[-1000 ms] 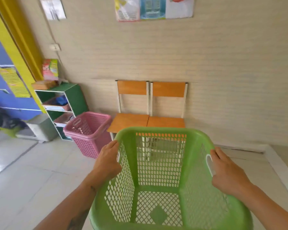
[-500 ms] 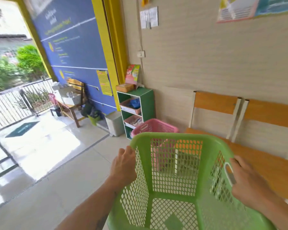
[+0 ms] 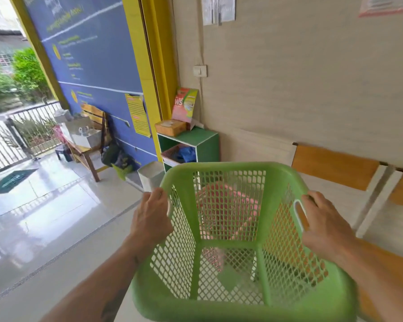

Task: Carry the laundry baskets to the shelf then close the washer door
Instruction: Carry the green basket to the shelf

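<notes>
I hold an empty green mesh laundry basket [image 3: 228, 168] out in front of me, off the floor. My left hand [image 3: 150, 217] grips its left handle and my right hand [image 3: 323, 226] grips its right handle. Through the far mesh wall shows a pink laundry basket [image 3: 226, 205] on the floor just beyond. Behind that stands the small green shelf [image 3: 197, 137] against the beige wall, with a pink tray of blue items on its upper level. No washer is in view.
A brown box [image 3: 170, 127] and a detergent pack [image 3: 184, 104] sit on the shelf top. A white bin [image 3: 150, 175] stands left of the shelf. Orange chairs [image 3: 335, 166] line the wall on the right. A wooden bench [image 3: 89, 145] and railing are at the far left.
My view has swung left and moved nearer the shelf. The green basket now covers the pink one; the chairs have slid off to the right. Both hands keep their grip.
</notes>
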Demonstrator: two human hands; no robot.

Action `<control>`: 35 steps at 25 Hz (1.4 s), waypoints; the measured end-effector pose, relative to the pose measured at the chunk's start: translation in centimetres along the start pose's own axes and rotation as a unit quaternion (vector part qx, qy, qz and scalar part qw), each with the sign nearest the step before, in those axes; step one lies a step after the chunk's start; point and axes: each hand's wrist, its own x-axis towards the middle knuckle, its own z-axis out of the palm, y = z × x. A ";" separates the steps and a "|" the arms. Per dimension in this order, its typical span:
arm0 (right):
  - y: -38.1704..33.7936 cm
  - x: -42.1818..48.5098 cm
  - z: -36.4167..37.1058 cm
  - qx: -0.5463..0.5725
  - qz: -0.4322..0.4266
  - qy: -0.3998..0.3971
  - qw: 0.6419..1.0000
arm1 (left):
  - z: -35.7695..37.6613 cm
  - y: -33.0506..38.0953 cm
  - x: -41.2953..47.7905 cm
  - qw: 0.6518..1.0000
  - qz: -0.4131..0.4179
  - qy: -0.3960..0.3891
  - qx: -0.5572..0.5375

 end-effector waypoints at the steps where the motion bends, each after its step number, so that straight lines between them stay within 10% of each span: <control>1: -0.6 2.0 0.3 -0.002 0.006 0.005 1.000 | 0.5 -0.8 2.9 1.000 0.010 0.005 -0.012; 19: -6.2 25.9 11.9 0.007 0.225 0.061 0.972 | 13.3 -3.5 42.1 0.973 0.223 0.004 -0.057; 35: -6.1 32.9 39.9 -0.112 0.376 -0.190 0.900 | 46.9 -6.6 50.7 0.916 0.316 -0.245 -0.026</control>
